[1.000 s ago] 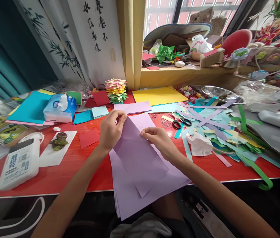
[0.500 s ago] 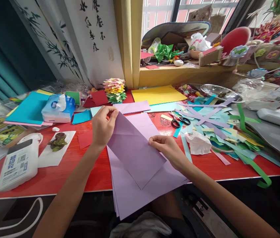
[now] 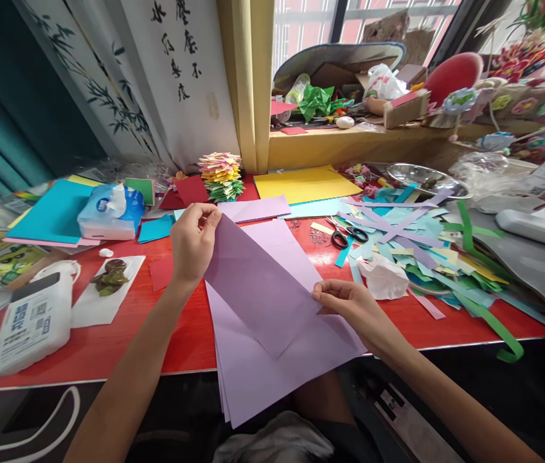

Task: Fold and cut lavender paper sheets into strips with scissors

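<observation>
A folded sheet of purple paper [image 3: 258, 289] is held up at a slant between my two hands. My left hand [image 3: 194, 243] pinches its upper left corner between thumb and fingers. On the other side, my right hand [image 3: 342, 301] has closed thumb and fingertips on the paper's right edge, near the lower right corner. Beneath lie more purple sheets [image 3: 263, 399], stacked loosely and reaching over the table's front edge. Black-handled scissors [image 3: 349, 238] rest on the table just beyond my right hand.
Paper strips [image 3: 412, 238] in several colours pile up on the right of the red table [image 3: 180, 347], beside a crumpled tissue [image 3: 384, 276]. To the left are a tissue pack [image 3: 111, 215] and a white device [image 3: 34, 325]. A folded-paper stack [image 3: 222, 177] stands at the back.
My right hand has slid along the paper's edge, down and to the right, towards the lower corner. My left hand keeps its pinch and has shifted slightly left.
</observation>
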`<state>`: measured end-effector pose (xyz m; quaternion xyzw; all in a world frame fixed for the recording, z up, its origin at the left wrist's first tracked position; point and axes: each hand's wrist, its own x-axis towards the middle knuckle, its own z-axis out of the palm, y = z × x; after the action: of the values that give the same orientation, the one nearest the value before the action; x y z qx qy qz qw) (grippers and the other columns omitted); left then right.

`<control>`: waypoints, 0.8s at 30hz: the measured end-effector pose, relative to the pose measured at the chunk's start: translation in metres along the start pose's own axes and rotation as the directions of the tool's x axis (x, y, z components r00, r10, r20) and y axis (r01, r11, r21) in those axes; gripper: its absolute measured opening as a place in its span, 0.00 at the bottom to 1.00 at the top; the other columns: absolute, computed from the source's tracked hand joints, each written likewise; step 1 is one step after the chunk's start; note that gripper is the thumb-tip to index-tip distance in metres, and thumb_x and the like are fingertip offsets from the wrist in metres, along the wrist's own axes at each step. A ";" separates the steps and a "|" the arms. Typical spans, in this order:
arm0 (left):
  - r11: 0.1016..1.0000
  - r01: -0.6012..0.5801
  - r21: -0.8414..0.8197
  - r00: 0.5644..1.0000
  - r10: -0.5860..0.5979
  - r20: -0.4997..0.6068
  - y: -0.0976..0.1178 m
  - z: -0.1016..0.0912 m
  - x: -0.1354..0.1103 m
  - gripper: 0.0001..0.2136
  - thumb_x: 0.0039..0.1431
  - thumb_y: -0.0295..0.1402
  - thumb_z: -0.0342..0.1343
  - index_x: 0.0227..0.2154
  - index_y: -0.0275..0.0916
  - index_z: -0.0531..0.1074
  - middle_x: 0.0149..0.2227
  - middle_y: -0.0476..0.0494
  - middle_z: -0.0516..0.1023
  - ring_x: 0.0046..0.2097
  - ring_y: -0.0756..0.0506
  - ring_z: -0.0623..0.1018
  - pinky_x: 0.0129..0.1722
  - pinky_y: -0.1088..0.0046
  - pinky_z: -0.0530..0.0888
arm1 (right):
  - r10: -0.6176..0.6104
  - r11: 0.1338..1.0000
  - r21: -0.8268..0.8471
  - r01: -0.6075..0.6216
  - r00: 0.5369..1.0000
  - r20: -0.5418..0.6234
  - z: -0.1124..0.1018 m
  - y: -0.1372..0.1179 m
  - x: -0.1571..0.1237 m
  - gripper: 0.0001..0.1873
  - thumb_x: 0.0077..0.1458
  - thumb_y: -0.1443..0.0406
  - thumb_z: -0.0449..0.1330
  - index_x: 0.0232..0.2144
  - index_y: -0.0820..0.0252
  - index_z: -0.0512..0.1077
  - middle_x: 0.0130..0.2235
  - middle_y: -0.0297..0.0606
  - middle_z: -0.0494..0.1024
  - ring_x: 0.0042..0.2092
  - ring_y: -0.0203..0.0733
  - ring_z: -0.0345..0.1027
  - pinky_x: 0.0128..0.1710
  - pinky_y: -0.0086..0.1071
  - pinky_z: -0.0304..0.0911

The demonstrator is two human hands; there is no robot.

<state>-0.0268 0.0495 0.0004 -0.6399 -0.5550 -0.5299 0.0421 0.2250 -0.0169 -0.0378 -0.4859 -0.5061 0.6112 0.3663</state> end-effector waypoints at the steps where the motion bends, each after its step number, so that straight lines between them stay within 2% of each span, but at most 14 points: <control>1: 1.000 0.000 0.002 1.000 0.000 0.003 -0.001 0.000 0.000 0.08 0.58 0.36 0.49 0.30 0.40 0.70 0.31 0.48 0.73 0.34 0.49 0.72 0.32 0.74 0.66 | 0.002 1.000 -0.006 -0.002 1.000 0.003 -0.001 0.001 -0.002 0.09 0.46 0.60 0.61 0.23 0.60 0.70 0.28 0.32 0.68 0.32 0.34 0.64 0.36 0.30 0.62; 5: 0.999 0.037 0.016 0.999 -0.036 -0.041 -0.011 -0.002 0.005 0.07 0.58 0.35 0.48 0.30 0.41 0.69 0.32 0.47 0.74 0.35 0.48 0.71 0.32 0.74 0.66 | 0.040 0.996 -0.076 -0.037 0.999 0.036 -0.011 0.007 -0.007 0.10 0.46 0.59 0.61 0.23 0.59 0.69 0.26 0.35 0.73 0.31 0.38 0.68 0.37 0.34 0.64; 7: 0.997 0.074 0.005 0.997 -0.074 -0.028 -0.016 -0.003 0.007 0.07 0.58 0.35 0.48 0.30 0.41 0.69 0.32 0.47 0.73 0.35 0.48 0.71 0.33 0.74 0.65 | 0.029 0.994 -0.111 -0.026 0.999 0.025 -0.018 0.004 -0.008 0.10 0.46 0.58 0.61 0.23 0.59 0.69 0.27 0.37 0.73 0.32 0.39 0.69 0.38 0.35 0.65; 9: 0.992 0.118 -0.033 0.992 -0.116 0.054 -0.019 -0.001 0.007 0.07 0.57 0.36 0.49 0.30 0.40 0.69 0.32 0.48 0.74 0.36 0.48 0.72 0.34 0.74 0.65 | -0.055 0.991 -0.124 0.048 0.997 -0.048 -0.024 -0.005 -0.006 0.10 0.46 0.58 0.61 0.24 0.59 0.69 0.28 0.37 0.73 0.32 0.40 0.69 0.39 0.36 0.65; 11: 0.984 0.160 -0.081 0.976 -0.145 0.163 -0.017 0.003 0.005 0.07 0.56 0.36 0.49 0.29 0.40 0.69 0.32 0.48 0.74 0.36 0.48 0.72 0.35 0.74 0.66 | -0.181 0.977 -0.142 0.161 0.972 -0.147 -0.024 -0.019 -0.001 0.10 0.47 0.58 0.60 0.27 0.58 0.69 0.30 0.37 0.73 0.33 0.40 0.69 0.40 0.37 0.65; 13: 0.974 0.188 -0.123 0.954 -0.152 0.258 -0.013 0.007 0.001 0.07 0.56 0.37 0.50 0.29 0.40 0.69 0.33 0.48 0.75 0.36 0.48 0.72 0.36 0.74 0.66 | -0.289 0.949 -0.182 0.259 0.943 -0.166 -0.017 -0.034 0.010 0.09 0.48 0.59 0.59 0.30 0.58 0.70 0.33 0.38 0.74 0.36 0.40 0.69 0.40 0.37 0.65; 17: 0.960 0.230 -0.162 0.910 -0.153 0.384 -0.002 0.014 -0.009 0.09 0.56 0.39 0.50 0.29 0.40 0.70 0.33 0.48 0.75 0.33 0.48 0.73 0.33 0.74 0.68 | -0.378 0.898 -0.242 0.368 0.926 0.003 0.016 -0.053 0.045 0.08 0.49 0.61 0.57 0.31 0.59 0.72 0.36 0.39 0.75 0.38 0.39 0.68 0.40 0.35 0.63; 20: 0.964 0.211 -0.164 0.904 -0.128 0.409 0.004 0.016 -0.014 0.09 0.56 0.39 0.50 0.29 0.41 0.71 0.32 0.48 0.75 0.33 0.48 0.73 0.33 0.74 0.68 | -0.344 0.914 -0.192 0.357 0.934 0.097 0.042 -0.054 0.072 0.08 0.48 0.63 0.56 0.28 0.61 0.72 0.32 0.38 0.75 0.36 0.38 0.68 0.37 0.33 0.63; 24: 0.975 0.157 -0.160 0.922 -0.087 0.378 0.009 0.015 -0.015 0.09 0.57 0.38 0.49 0.29 0.41 0.71 0.31 0.49 0.75 0.34 0.48 0.73 0.33 0.74 0.68 | -0.361 0.915 -0.156 0.373 0.927 0.101 0.058 -0.051 0.092 0.09 0.46 0.63 0.56 0.24 0.63 0.71 0.28 0.36 0.72 0.31 0.36 0.65 0.32 0.31 0.62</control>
<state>-0.0080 0.0454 -0.0120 -0.6931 -0.5395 -0.4519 -0.1562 0.1433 0.0656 -0.0075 -0.3902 -0.6517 0.5022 0.4132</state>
